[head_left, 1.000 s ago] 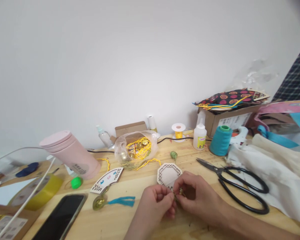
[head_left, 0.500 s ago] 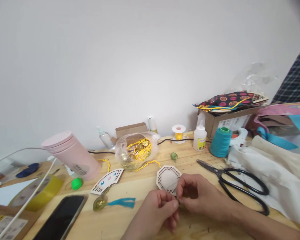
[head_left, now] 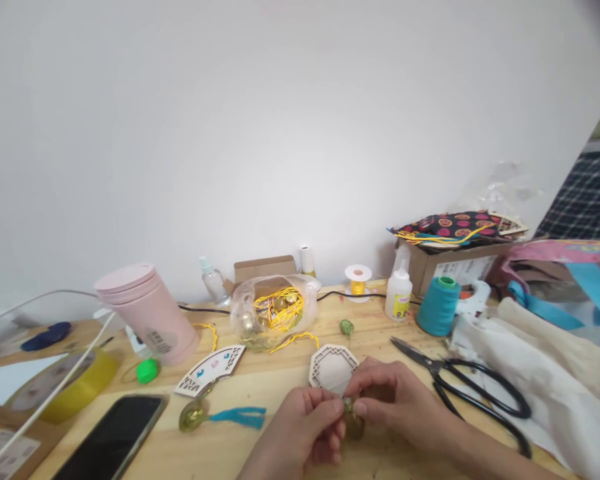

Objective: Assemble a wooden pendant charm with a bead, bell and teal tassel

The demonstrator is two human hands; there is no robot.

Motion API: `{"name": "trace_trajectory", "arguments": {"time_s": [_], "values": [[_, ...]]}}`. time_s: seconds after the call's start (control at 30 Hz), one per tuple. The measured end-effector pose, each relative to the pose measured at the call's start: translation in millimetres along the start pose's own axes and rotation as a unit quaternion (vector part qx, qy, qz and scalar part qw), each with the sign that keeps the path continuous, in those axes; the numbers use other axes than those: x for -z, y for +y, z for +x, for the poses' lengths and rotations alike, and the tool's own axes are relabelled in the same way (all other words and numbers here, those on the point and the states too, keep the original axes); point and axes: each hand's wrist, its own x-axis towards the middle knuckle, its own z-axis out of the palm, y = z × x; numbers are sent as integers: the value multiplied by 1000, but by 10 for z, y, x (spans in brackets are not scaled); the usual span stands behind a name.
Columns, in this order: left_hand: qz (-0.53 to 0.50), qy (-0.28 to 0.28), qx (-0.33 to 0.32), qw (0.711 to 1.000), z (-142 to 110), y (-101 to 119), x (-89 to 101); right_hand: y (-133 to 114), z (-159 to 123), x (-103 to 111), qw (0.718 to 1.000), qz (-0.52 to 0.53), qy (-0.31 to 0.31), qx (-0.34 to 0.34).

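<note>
On the worktop (head_left: 200, 460), from left: tape roll (head_left: 87, 387); phone (head_left: 111, 440), face up; green cap (head_left: 147, 371), just beside a tilted pink cup (head_left: 153, 317); fan piece (head_left: 211, 371), with bell (head_left: 193, 416) and blue tassel (head_left: 239, 417) below. Farther back, spray bottle (head_left: 213, 283) and clear bag (head_left: 237, 317) of bells and yellow cord. At center front, left hand (head_left: 305, 427), thumb and forefinger pinched on a small greenish piece (head_left: 349, 405), details too blurred to tell. Just behind, octagon (head_left: 335, 365), lying flat, partly covered by the right hand (head_left: 400, 400), also pinching the piece. Behind these, green ball (head_left: 347, 327) and upright spool (head_left: 358, 273). To the right, upright glue bottle (head_left: 399, 298); box (head_left: 419, 268), heaped with patterned fabric; scissors (head_left: 433, 365), blades nearly together; teal thread cone (head_left: 437, 310); crumpled pale cloth (head_left: 530, 373).
</note>
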Motion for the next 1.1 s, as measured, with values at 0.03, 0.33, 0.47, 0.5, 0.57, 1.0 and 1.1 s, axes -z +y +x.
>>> {"name": "trace_trajectory", "arguments": {"time_s": [0.03, 0.33, 0.47, 0.5, 0.57, 1.0, 1.1], "values": [[0, -7, -4, 1000, 6, -6, 5, 5, 2, -12, 1000, 0, 4, -1], [-41, -33, -43, 998, 23, -37, 14, 39, 43, -103, 996, 16, 78, -51], [-61, -20, -68, 996, 20, -37, 12, 104, 39, -113, 994, -52, 90, -25], [-67, -16, -74, 995, 23, -40, 15, 105, 36, -112, 993, -75, 88, -15], [-78, -4, -79, 994, 30, -48, 23, 77, 30, -108, 991, -113, 74, -1], [-36, -12, -83, 996, -2, -45, 52, -37, 5, -154, 996, -80, 36, 0], [-21, -21, -85, 996, 2, -46, 54, -15, 19, -152, 996, -76, 46, -6]]}}
